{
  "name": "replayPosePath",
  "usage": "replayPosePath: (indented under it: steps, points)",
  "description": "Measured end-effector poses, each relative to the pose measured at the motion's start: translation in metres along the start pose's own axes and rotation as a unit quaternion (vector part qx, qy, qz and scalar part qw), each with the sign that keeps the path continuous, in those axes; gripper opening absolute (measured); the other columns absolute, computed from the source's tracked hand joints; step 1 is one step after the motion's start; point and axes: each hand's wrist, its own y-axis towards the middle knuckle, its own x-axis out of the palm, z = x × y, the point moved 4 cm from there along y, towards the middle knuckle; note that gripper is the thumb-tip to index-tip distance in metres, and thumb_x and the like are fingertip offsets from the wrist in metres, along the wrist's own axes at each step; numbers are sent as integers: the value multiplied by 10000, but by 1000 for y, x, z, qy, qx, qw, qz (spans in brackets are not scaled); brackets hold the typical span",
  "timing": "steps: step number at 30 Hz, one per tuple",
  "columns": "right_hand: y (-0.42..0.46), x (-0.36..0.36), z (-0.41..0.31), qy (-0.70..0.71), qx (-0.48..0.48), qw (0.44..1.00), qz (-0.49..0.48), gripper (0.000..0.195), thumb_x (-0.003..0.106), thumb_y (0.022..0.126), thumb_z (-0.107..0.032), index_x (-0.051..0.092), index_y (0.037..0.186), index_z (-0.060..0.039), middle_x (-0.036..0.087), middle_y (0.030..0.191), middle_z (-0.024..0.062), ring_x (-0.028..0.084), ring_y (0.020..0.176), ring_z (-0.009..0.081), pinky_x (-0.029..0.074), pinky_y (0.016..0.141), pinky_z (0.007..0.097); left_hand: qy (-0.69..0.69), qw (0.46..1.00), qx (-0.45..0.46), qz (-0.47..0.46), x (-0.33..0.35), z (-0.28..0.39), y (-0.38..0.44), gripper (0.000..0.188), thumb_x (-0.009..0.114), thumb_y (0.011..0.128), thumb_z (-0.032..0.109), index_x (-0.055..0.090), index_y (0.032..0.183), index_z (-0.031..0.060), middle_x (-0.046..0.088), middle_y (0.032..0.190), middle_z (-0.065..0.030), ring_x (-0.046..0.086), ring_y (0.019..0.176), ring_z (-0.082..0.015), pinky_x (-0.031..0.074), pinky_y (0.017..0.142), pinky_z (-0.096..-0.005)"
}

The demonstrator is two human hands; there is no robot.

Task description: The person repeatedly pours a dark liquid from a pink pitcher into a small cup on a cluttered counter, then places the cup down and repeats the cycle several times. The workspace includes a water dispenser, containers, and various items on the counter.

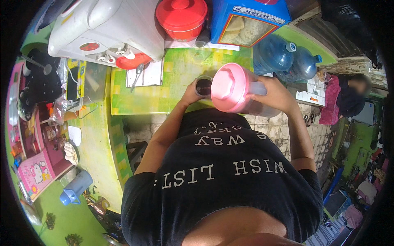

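Observation:
My left hand point(189, 93) is wrapped around a drinking glass point(203, 85) that holds a dark liquid, close to the front edge of a green-and-yellow patterned table point(144, 101). With my right hand point(274, 93) I grip the handle of a clear plastic pitcher with a pink lid point(228, 87). The pitcher is tilted, its lid end beside the glass's rim. Whether liquid is flowing between them cannot be made out. A spoon point(137, 77) lies on a white sheet point(154, 72) to the left of the glass.
A white water dispenser point(104, 33), a red lidded container point(181, 24) and a blue tin of crackers point(246, 26) line the back. Large blue water bottles point(274, 55) stand to the right, with a seated person point(351, 95) beyond. A blue jug point(77, 187) is at left.

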Motion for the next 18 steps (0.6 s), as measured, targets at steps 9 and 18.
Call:
replayPosePath:
  steps: [9, 18]
  points:
    - [0, 1, 1, 16, 5, 1000, -8, 561, 717, 756, -338, 594, 1184, 2, 654, 989, 254, 633, 913, 399, 485, 818, 416, -12, 1000, -5, -3, 1, -3, 0, 747, 889, 631, 221, 528, 1270, 82, 602, 1228, -104, 583, 1117, -212, 452, 978, -354]
    - [0, 0, 1, 12, 32, 999, -28, 553, 718, 762, -344, 599, 1172, 7, 653, 987, 255, 636, 904, 389, 487, 813, 408, 2, 1000, 5, -1, 0, -2, 0, 769, 895, 622, 211, 520, 1280, 80, 602, 1229, -95, 578, 1118, -200, 445, 986, -347]
